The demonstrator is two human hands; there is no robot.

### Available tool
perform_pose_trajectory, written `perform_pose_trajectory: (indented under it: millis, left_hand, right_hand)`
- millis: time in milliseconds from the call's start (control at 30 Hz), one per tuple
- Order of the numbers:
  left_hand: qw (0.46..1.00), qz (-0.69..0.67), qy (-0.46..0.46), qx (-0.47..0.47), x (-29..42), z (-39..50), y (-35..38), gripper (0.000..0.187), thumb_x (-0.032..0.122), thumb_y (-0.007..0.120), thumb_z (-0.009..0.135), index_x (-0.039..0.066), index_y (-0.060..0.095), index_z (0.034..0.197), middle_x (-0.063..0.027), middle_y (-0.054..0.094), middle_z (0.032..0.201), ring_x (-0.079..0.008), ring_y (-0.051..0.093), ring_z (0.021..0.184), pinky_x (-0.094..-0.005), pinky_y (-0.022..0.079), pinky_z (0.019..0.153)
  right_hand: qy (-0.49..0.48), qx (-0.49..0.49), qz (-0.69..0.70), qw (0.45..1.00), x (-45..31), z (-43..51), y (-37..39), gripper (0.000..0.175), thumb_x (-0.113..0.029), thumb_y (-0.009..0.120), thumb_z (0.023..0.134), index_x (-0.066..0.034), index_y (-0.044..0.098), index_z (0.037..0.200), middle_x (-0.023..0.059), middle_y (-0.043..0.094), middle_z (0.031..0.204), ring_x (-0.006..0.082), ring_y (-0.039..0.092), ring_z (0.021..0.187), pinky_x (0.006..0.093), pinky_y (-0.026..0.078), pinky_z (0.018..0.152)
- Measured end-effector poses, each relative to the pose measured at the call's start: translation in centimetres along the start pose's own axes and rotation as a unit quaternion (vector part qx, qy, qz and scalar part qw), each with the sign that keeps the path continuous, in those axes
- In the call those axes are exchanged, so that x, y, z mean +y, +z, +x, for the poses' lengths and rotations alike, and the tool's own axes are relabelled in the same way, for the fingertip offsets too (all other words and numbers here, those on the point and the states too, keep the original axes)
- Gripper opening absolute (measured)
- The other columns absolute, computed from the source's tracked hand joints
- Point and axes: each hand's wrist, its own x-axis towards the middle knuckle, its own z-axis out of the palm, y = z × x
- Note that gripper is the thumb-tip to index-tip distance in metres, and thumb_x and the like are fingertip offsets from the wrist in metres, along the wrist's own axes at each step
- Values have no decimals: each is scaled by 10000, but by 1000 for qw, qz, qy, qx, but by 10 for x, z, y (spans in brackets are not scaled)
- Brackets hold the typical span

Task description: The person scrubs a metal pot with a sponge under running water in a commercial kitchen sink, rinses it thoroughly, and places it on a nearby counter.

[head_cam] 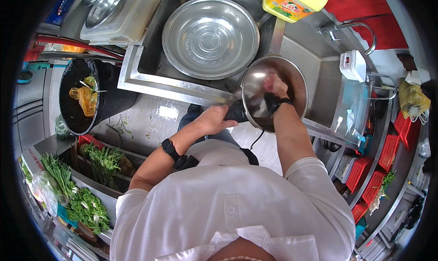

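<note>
A deep stainless-steel pot (pixel 297 73), like a pressure cooker body, leans over the front edge of the sink with its mouth towards me. My left hand (pixel 213 120) is closed around its black handle (pixel 236 112). Inside the pot is my right hand (pixel 278 87), fingers curled near the inner wall. Something pinkish shows at those fingertips, but whether it is a held thing or the fingers themselves is unclear. The pot's inside has a brownish tint on the right. Next to it, a wide metal basin (pixel 209 42) rests in the left sink compartment.
A yellow detergent jug (pixel 291 3) stands behind the pot. The faucet (pixel 352 26) curves over the right sink compartment (pixel 301 45). A lined black trash bin (pixel 113 93) is at left. Leafy greens (pixel 89 208) lie behind me at left; red baskets (pixel 373 185) line the right shelves.
</note>
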Motion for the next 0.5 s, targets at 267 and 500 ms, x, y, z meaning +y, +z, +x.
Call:
perform_pose_trajectory:
  millis: [267,500]
  left_hand:
    - [1000,18,6,5,2,-1,-2,478,393,671,833,-57,562,954,-267,615,840,-414,602,844,-457,468,763]
    - [1000,14,-1,-1,0,1,0,466,389,675,830,-46,566,957,-259,617,845,-405,603,844,-454,468,763]
  right_hand:
    - [-24,18,-38,999,1,-9,5,164,-179,662,864,-18,632,875,90,675,787,219,673,652,325,552,544]
    - [-27,21,-40,999,-3,-19,7,156,-171,675,854,-21,634,864,83,678,793,211,676,654,309,548,535]
